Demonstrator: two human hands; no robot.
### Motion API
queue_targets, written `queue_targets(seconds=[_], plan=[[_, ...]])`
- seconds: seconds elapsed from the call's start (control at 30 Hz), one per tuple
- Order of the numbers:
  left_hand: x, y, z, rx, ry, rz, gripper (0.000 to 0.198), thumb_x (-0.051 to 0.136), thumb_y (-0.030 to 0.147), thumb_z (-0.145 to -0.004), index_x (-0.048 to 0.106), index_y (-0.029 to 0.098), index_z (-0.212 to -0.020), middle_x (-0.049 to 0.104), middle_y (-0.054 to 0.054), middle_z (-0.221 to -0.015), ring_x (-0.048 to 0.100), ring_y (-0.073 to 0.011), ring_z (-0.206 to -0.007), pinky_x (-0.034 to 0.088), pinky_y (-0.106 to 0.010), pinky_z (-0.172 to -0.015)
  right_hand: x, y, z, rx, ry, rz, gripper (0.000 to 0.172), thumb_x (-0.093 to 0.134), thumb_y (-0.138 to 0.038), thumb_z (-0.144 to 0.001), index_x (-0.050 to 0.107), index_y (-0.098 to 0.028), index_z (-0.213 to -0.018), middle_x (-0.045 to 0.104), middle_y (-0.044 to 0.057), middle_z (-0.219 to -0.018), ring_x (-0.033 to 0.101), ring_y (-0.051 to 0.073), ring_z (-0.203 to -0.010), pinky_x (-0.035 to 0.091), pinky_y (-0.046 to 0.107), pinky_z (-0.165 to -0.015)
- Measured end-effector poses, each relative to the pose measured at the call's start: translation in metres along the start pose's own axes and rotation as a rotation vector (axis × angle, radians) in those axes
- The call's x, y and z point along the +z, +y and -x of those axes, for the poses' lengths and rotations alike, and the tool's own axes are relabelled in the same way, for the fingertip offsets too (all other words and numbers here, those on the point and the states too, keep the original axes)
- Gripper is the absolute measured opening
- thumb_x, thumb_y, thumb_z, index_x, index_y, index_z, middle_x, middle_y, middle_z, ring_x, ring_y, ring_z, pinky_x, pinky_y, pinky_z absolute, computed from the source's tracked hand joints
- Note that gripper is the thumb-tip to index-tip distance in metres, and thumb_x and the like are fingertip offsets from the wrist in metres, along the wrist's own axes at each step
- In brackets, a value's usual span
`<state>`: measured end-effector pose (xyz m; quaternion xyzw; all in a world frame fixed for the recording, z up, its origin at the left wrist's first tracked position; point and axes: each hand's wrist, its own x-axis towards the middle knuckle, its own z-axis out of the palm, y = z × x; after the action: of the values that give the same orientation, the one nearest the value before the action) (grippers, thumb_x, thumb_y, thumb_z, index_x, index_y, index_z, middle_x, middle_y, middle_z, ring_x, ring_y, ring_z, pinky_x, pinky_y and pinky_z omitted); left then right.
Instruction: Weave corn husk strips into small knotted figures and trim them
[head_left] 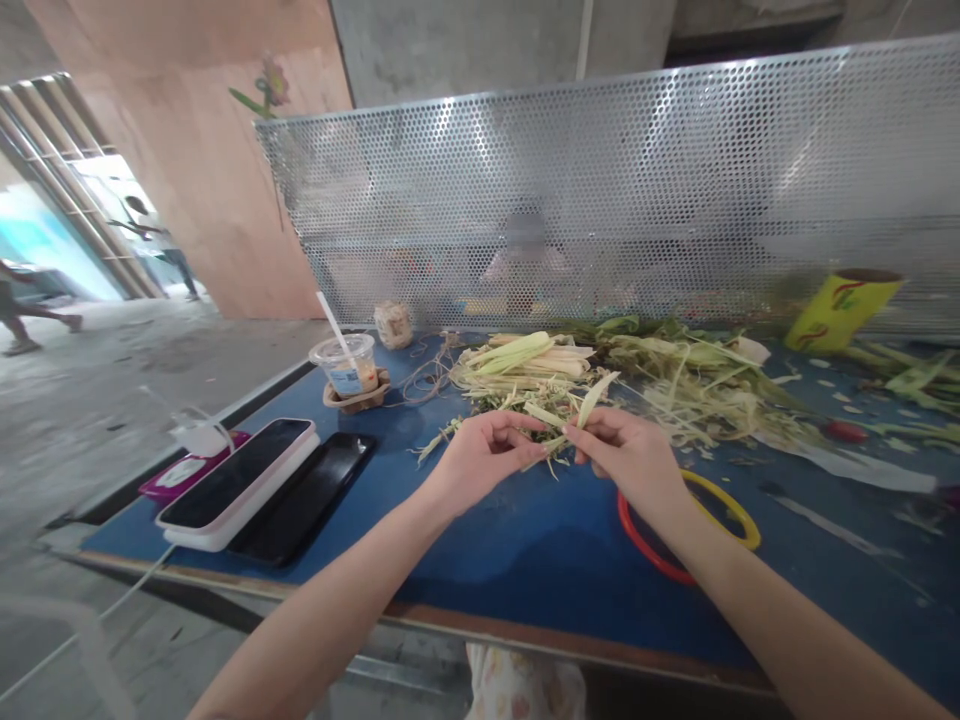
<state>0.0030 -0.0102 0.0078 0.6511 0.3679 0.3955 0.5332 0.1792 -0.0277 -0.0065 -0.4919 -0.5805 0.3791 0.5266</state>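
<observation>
My left hand [484, 455] and my right hand [624, 440] meet over the middle of the blue table, fingertips pinched on a pale green corn husk strip [596, 398]. One end of the strip sticks up past my right thumb, and its lower part runs between the two hands. Just beyond and below my fingers lies a loose heap of shredded husk [517, 400]. A stack of flat, pale corn husks [532, 355] rests behind that heap. Under my right forearm are a red ring [652, 555] and a yellow ring [739, 510], partly covered by the arm.
At left lie a black tray [307, 500], a phone on a white block [244, 480] and a purple item [191, 480]. A plastic cup [346, 368] with a straw stands beyond. More husks [720, 380] and a yellow tube [840, 312] sit before a perforated metal screen [600, 170].
</observation>
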Motion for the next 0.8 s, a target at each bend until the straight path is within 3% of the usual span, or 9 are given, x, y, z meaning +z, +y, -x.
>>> queue_targets(seconds=[0.1,0.27,0.33,0.43,0.5,0.67,0.8], plan=[[0.000,0.002,0.000,-0.025,-0.019,0.051,0.027,0.066,0.026,-0.066,0.061,0.014,-0.090,0.056,0.003,-0.057,0.047,-0.0048,-0.050,0.037,-0.018,-0.052,0.000,-0.003,-0.002,0.098,-0.153,-0.183,0.028,0.058,-0.043,-0.071,0.057,-0.015,-0.075,0.056,-0.001,-0.054,0.037,0.006,-0.041,0.025,0.019,-0.036],[0.009,-0.003,0.000,0.029,-0.225,0.241,0.034,0.064,0.030,-0.069,0.057,0.015,-0.099,0.063,-0.003,-0.072,0.057,-0.0108,-0.064,0.042,-0.021,-0.056,0.006,-0.008,0.001,0.054,-0.272,-0.240,0.036,0.057,-0.034,-0.075,0.042,-0.019,-0.103,0.055,-0.005,-0.052,0.042,0.007,-0.042,0.031,0.019,-0.042],[0.010,-0.006,-0.001,0.066,-0.196,0.199,0.035,0.066,0.029,-0.066,0.058,0.014,-0.097,0.063,-0.003,-0.069,0.057,-0.0111,-0.062,0.042,-0.021,-0.055,0.007,-0.010,0.004,0.033,-0.269,-0.198,0.039,0.056,-0.033,-0.076,0.036,-0.020,-0.106,0.052,-0.007,-0.049,0.045,0.008,-0.044,0.033,0.020,-0.043],[0.009,-0.008,-0.003,0.049,-0.117,0.040,0.021,0.064,0.031,-0.068,0.064,0.010,-0.073,0.063,-0.003,-0.061,0.053,-0.0080,-0.050,0.041,-0.020,-0.049,0.006,-0.011,0.006,-0.006,-0.290,-0.167,0.035,0.050,-0.033,-0.080,0.032,-0.020,-0.108,0.050,-0.008,-0.050,0.045,0.009,-0.045,0.034,0.020,-0.043],[0.007,-0.006,-0.003,0.044,-0.070,-0.020,0.024,0.061,0.032,-0.071,0.063,0.009,-0.063,0.062,-0.004,-0.060,0.053,-0.0074,-0.048,0.043,-0.019,-0.049,0.004,-0.011,0.006,-0.045,-0.281,-0.127,0.033,0.046,-0.030,-0.082,0.032,-0.021,-0.109,0.051,-0.007,-0.053,0.047,0.009,-0.048,0.036,0.021,-0.045],[0.011,-0.001,0.001,0.101,-0.131,0.061,0.023,0.067,0.029,-0.065,0.064,0.010,-0.077,0.064,-0.004,-0.069,0.056,-0.0090,-0.050,0.049,-0.022,-0.051,0.005,-0.009,0.005,-0.121,-0.273,0.032,0.032,0.045,-0.024,-0.082,0.031,-0.021,-0.110,0.054,-0.005,-0.057,0.050,0.011,-0.052,0.041,0.025,-0.051],[0.013,-0.001,0.003,0.108,-0.038,0.099,0.020,0.067,0.025,-0.065,0.061,0.010,-0.078,0.061,-0.001,-0.058,0.057,-0.0100,-0.042,0.048,-0.021,-0.044,0.005,-0.011,0.007,-0.150,-0.273,0.062,0.033,0.044,-0.025,-0.083,0.032,-0.020,-0.112,0.051,-0.005,-0.054,0.049,0.011,-0.051,0.039,0.024,-0.050]])
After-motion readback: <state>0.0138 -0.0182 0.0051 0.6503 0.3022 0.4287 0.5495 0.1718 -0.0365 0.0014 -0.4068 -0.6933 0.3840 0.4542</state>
